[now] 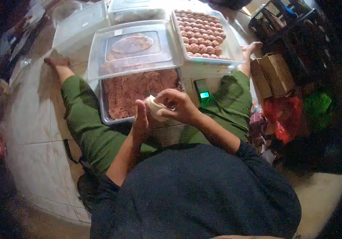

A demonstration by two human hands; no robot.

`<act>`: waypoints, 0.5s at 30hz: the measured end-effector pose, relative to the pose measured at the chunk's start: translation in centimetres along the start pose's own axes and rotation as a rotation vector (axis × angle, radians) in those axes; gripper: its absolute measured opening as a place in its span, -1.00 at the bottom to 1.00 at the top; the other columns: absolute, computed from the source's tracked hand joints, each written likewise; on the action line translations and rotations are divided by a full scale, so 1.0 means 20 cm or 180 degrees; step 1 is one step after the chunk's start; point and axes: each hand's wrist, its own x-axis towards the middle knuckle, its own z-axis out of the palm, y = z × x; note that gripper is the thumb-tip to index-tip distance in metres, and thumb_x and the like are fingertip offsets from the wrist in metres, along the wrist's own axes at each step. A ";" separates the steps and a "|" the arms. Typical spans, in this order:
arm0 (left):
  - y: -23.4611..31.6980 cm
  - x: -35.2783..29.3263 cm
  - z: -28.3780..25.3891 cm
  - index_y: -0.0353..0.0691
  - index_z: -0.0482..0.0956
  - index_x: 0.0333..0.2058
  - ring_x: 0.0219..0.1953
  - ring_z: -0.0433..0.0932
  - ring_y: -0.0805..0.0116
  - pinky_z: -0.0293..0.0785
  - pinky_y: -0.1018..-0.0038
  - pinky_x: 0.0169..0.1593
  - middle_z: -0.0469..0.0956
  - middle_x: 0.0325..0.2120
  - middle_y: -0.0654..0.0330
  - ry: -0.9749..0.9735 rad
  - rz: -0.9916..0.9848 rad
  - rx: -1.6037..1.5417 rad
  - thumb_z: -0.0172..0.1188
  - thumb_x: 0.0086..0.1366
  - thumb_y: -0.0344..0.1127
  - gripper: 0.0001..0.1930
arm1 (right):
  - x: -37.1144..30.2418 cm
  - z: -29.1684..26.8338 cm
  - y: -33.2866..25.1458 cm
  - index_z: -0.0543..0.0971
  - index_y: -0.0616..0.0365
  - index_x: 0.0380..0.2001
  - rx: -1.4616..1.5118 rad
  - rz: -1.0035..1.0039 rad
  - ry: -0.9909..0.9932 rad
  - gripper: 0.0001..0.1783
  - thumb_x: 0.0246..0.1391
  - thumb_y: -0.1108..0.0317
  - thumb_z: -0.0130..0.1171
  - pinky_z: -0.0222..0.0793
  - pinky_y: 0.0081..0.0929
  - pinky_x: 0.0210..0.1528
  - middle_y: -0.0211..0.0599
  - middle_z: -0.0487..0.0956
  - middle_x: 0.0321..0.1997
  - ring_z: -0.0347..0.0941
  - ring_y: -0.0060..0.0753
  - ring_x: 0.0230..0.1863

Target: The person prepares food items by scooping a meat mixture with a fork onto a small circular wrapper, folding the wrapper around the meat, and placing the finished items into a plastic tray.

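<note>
A pale, soft wrapper [153, 105] sits between the two hands, over the near edge of the dark-rimmed tray [104, 115], right of that edge's middle. The right hand [180, 107] grasps it: the index finger curves over its upper rim and the thumb lies along its lower right side, so the wrapper shows mostly left of these fingertips. The left hand [141, 119] is at the wrapper's left side, thumb upright and apart from it; its other fingers are largely hidden, and I cannot tell whether they grip.

Pinkish mince [123, 93] fills the tray, reaching its left and near edges. A translucent lid [99, 55] covers the tray's far part. Beyond its far right corner, a clear container [232, 47] carries rows of pinkish rounded pieces [200, 36]. A device with a lit green screen [204, 95] lies on the floor [35, 163], near the tray's right edge.
</note>
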 end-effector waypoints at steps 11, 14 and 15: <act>0.16 -0.02 -0.06 -0.21 0.37 -0.29 -0.33 0.39 0.50 0.39 0.56 -0.24 0.41 -0.41 0.27 0.0777 0.0946 0.1928 0.10 0.18 -0.41 -0.86 | 0.04 -0.28 0.18 0.45 0.19 -0.32 0.1230 0.0888 0.1447 -0.88 0.11 0.38 0.01 0.34 -0.66 -0.26 -0.44 0.50 -0.36 0.38 -0.67 -0.36; 0.32 -0.09 -0.13 -0.30 0.27 -0.08 -0.17 0.38 0.33 0.40 0.40 -0.11 0.35 -0.20 0.14 0.1175 0.0947 0.1716 0.11 0.19 -0.29 -0.63 | -0.01 -0.49 0.25 0.44 0.17 -0.21 0.0802 0.1005 0.1268 -0.81 0.08 0.38 0.03 0.38 -0.57 -0.21 -0.39 0.51 -0.30 0.42 -0.59 -0.29; 0.33 -0.12 -0.27 -0.35 0.26 -0.09 -0.13 0.37 0.27 0.40 0.35 -0.06 0.34 -0.20 0.12 0.1944 0.1143 0.2198 0.07 0.21 -0.30 -0.64 | -0.02 -0.53 0.28 0.44 0.16 -0.19 0.0410 0.1036 0.0979 -0.79 0.07 0.38 0.05 0.38 -0.55 -0.20 -0.37 0.51 -0.29 0.42 -0.56 -0.27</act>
